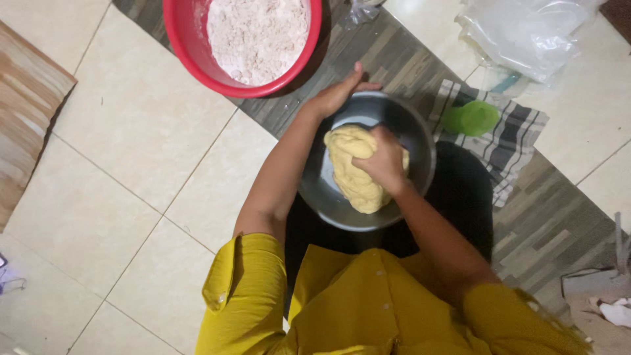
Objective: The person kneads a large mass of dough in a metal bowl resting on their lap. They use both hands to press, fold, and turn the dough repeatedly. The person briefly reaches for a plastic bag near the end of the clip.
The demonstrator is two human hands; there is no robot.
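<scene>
Fingers of your right hand [384,161] clench the yellow dough [355,167] in the metal bowl [420,141]; your left hand [338,92] grips its rim.

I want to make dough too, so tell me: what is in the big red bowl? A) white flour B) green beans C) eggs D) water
A: the red bowl holds pale, powdery flour, while the yellow dough sits apart in the metal bowl, pressed by the right hand as the left hand steadies the rim.
</scene>
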